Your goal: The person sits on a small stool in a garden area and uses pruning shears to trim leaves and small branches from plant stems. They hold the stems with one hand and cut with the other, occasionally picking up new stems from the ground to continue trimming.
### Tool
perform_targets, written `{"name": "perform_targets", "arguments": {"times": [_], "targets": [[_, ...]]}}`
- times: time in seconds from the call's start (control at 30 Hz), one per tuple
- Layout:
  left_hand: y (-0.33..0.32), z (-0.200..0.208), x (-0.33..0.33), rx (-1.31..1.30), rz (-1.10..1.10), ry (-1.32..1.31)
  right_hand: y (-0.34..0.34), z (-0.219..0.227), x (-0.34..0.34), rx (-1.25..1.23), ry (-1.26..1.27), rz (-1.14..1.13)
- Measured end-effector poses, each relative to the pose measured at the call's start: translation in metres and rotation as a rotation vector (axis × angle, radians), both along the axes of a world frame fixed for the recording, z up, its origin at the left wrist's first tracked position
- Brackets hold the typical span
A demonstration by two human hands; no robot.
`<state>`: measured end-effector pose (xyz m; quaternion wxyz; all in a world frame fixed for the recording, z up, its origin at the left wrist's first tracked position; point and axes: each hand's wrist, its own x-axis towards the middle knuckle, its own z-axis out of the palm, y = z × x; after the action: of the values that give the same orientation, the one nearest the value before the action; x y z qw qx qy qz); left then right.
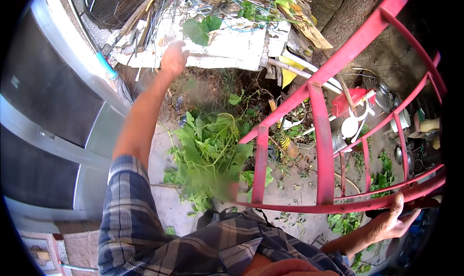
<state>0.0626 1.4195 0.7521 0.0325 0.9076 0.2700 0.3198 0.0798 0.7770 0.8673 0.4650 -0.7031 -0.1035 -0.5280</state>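
Note:
My left hand (175,57) reaches out over a stack of weathered white boards (227,49), near some broad green leaves (195,32). Motion smears its fingers, and whether anything is in them does not show. At the lower right, my right hand (392,223) is at the near rail of a red metal ladder (323,145), its thumb up against the rail and its fingers partly hidden. The ladder slants across the right side of the view. Below my left arm lies a heap of leafy green vines (208,145), partly blurred.
A grey metal door (46,78) lines the left side, with a blue-handled mop (105,66) beside it. Black perforated plastic (113,5) stands at the top left. A tree trunk (350,20) rises behind the ladder. Pots (384,97) and a red plastic item (349,101) clutter the right.

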Motion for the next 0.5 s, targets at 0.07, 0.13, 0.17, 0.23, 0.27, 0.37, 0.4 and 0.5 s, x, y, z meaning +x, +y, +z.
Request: {"name": "perform_targets", "arguments": {"times": [0.07,0.13,0.17,0.23,0.27,0.37,0.4,0.5], "targets": [[0.011,0.038,0.017,0.043,0.044,0.159,0.013,0.003,-0.005,0.019,0.130,-0.179],[0.044,0.047,0.039,0.043,0.062,0.230,0.024,0.006,-0.009,-0.010,0.125,-0.293],[0.055,0.049,0.052,0.065,0.045,0.270,0.023,0.008,-0.010,-0.037,0.129,-0.342],[0.065,0.054,0.076,0.127,0.018,0.333,0.018,0.009,-0.011,-0.049,0.136,-0.397],[0.069,0.056,0.086,0.168,0.010,0.356,0.016,0.007,-0.010,-0.038,0.133,-0.391],[0.094,0.054,0.113,0.258,-0.036,0.437,0.016,0.005,-0.009,0.013,0.150,-0.385],[0.103,0.053,0.122,0.285,-0.055,0.466,0.013,0.004,-0.006,0.010,0.136,-0.360],[0.105,0.052,0.149,0.209,-0.072,0.580,0.011,0.005,-0.008,-0.012,0.106,-0.328]]}}
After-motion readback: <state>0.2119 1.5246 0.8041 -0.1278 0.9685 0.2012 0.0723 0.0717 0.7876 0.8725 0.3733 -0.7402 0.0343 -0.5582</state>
